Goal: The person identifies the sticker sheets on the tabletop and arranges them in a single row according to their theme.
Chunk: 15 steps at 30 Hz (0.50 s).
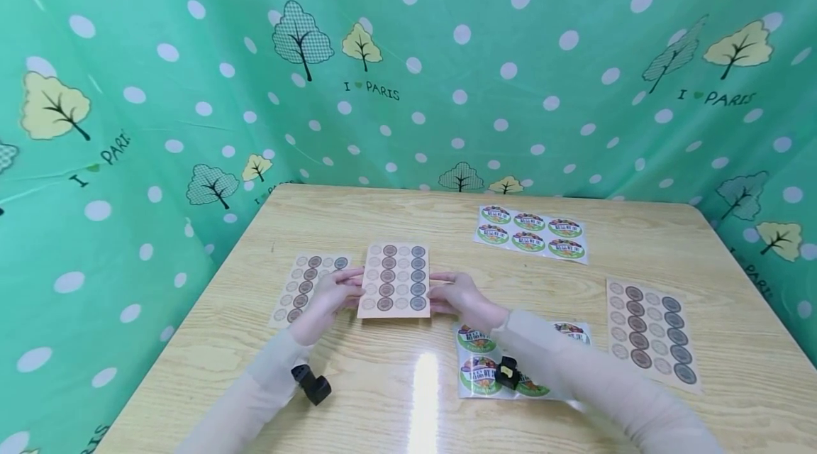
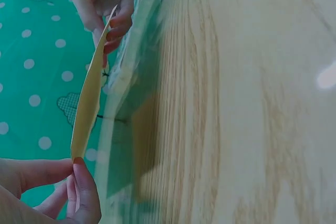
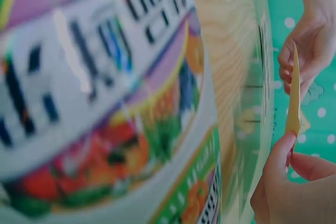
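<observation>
Both side edges of the beige sheet [image 1: 396,278] are clamped: the left grip [image 1: 328,302] pinches one between thumb and fingers, the right grip [image 1: 465,299] the other, so it sits between them, raised off the table [image 1: 357,383] and slightly bowed. Just beside the left grip, on its outer side, lies a matching sheet [image 1: 296,289], partly hidden. Beyond the right grip is a fruit sheet [image 1: 530,233]; nearer than that grip, partly hidden by the sleeve [image 1: 568,365], a second fruit sheet [image 1: 479,373]; well to its right, a third beige sheet [image 1: 651,332]. Green cloth [image 1: 434,85] hangs beyond both
</observation>
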Motion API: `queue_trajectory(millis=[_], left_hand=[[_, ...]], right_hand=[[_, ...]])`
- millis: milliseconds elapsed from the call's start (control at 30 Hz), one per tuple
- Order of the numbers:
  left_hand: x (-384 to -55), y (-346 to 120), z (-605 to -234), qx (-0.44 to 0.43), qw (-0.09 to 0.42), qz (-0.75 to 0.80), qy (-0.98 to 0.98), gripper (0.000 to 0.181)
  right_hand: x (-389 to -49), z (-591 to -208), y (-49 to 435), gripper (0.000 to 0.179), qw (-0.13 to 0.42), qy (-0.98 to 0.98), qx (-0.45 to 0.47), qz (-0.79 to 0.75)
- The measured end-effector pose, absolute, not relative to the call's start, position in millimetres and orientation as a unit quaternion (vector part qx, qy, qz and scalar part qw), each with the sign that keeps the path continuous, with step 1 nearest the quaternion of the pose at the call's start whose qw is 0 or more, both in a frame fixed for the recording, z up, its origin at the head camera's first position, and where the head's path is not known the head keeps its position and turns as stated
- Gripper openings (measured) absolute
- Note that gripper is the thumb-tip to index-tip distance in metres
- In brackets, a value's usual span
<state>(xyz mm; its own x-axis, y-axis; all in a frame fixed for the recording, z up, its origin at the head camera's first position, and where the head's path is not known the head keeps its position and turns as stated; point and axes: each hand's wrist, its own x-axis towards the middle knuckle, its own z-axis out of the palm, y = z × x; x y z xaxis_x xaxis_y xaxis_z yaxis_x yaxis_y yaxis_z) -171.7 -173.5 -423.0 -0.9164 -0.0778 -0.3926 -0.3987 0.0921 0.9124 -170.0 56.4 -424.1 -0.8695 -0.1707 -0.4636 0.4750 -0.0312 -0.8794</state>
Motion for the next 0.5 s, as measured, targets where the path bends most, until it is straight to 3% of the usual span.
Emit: queue_trajectory(millis=[500], left_hand=[[-161.1,-190.9,-426.0,-0.139,0.127,0.612,0.768,0.047]], right_hand=[[-159.1,-426.6,43.5,0.050,0.239,0.658,0.099,-0.707]])
